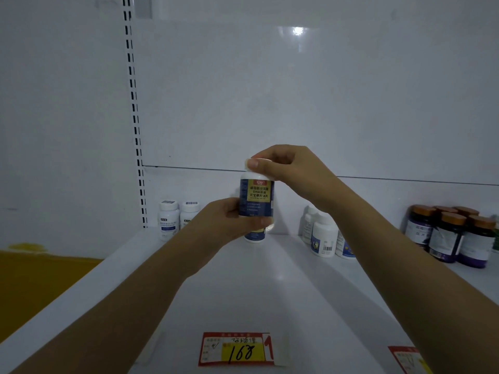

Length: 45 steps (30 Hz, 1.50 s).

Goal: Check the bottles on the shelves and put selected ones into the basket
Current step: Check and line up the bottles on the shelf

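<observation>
A white bottle with a dark blue and gold label (256, 198) is held upright above the white shelf (243, 287). My left hand (229, 220) grips its lower part from the left. My right hand (286, 168) pinches its white cap from the right. Directly behind and below it, part of a similar bottle (254, 236) stands on the shelf. No basket is in view.
Two white bottles (168, 220) stand at the shelf's back left. White bottles (323, 234) stand right of centre, and several dark bottles with orange caps (448, 236) at the far right. Red and yellow price tags (237, 349) sit on the front edge. A slotted upright (135, 117) runs up the left.
</observation>
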Available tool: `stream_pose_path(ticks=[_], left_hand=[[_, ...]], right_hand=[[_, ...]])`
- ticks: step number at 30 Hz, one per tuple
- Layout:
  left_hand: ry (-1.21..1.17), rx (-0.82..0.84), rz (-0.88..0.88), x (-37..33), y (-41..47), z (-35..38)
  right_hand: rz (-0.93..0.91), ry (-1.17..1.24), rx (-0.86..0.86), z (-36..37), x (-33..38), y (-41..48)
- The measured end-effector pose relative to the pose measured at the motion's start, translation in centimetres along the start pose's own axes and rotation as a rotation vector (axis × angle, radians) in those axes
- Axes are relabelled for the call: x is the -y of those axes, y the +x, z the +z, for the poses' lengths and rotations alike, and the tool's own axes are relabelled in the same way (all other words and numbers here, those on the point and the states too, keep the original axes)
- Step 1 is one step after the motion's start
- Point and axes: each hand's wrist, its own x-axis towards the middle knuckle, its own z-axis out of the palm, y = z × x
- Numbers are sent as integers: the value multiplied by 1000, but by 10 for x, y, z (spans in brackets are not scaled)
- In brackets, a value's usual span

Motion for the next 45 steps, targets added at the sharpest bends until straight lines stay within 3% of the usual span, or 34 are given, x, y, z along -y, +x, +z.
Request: stream_pose_path(ticks=[20, 25, 28, 31, 37, 41, 45], left_hand=[[18, -26, 59, -1, 5, 3], [-189, 85, -20, 2, 5, -2], [-112, -66, -5, 3, 6, 1], [44, -231, 33, 1, 7, 5], [-295, 38, -44, 3, 5, -4], [-140, -97, 19, 1, 3, -1], [-1, -274, 51, 1, 4, 6]], right_hand=[[-15, 57, -3, -5, 0, -1], [-2, 319, 129, -11, -4, -1], [58, 344, 164, -11, -1, 0], [67, 125, 119, -7, 1, 3], [138, 428, 202, -10, -3, 4], [151, 527, 194, -2, -3, 1], [121, 335, 81, 4, 0, 0]])
